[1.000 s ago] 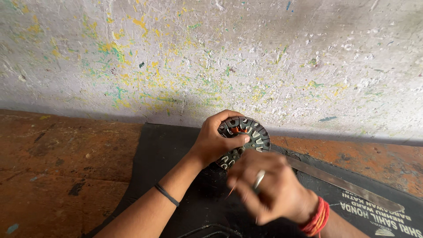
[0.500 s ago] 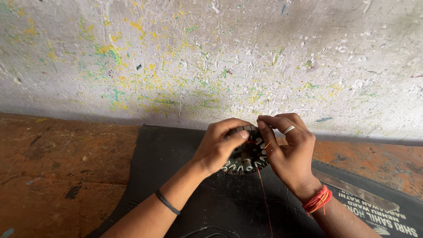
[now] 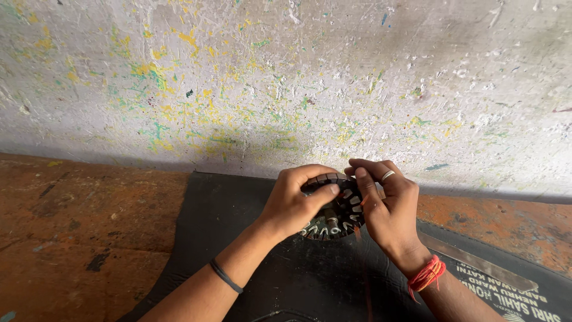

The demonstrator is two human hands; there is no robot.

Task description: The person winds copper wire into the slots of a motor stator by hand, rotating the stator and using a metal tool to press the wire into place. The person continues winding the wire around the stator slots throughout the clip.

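A round dark metal stator (image 3: 333,217) with slots around its rim is held upright above a black mat (image 3: 238,238). My left hand (image 3: 295,203) grips its left side, thumb across the face. My right hand (image 3: 387,206) grips its right side, fingers curled over the top edge, a silver ring on one finger. A thin copper wire (image 3: 360,262) runs down from the stator past my right wrist, which wears red thread bands. A black band circles my left forearm.
A paint-flecked whitish wall (image 3: 286,89) rises just behind the hands. The mat lies on a rust-orange floor (image 3: 77,238). A flat metal strip (image 3: 482,262) lies on the mat at the right, beside white printed lettering.
My right hand rose from below the stator to its right side and now grips it. The left hand kept its hold, and the stator shifted slightly right.
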